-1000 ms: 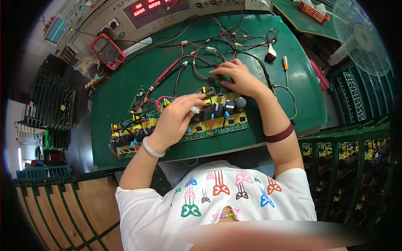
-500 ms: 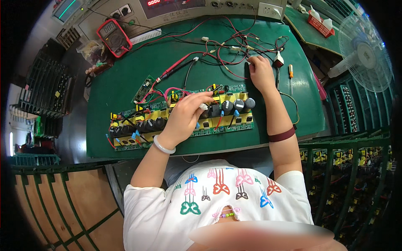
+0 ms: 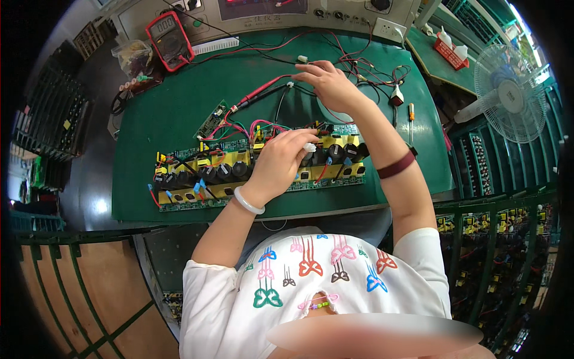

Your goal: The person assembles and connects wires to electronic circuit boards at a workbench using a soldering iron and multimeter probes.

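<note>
Worked over a long circuit board (image 3: 197, 179) laid along the near side of the green table (image 3: 167, 113). Kept the left hand (image 3: 278, 164) down on the board's middle, beside the row of black capacitors (image 3: 335, 152), fingers pinched narrow on a small white connector (image 3: 309, 147). Reached the right hand (image 3: 329, 84) farther back into the tangle of red and black wires (image 3: 359, 60), fingers drawn close together just under a white plug (image 3: 302, 59); could not tell whether anything was truly gripped there. Left a red multimeter (image 3: 170, 33) at the table's far left corner, a small green board (image 3: 210, 122) behind the long one, a screwdriver (image 3: 411, 113) to the right, and a fan (image 3: 511, 93) off the table's right edge.

Looked to be in the middle of a wiring step: one lead end held at the board, another sought among the loose leads. Called, by the look of it, for a steady pinch at the board and a clean pick of a single lead without dragging its neighbours.
</note>
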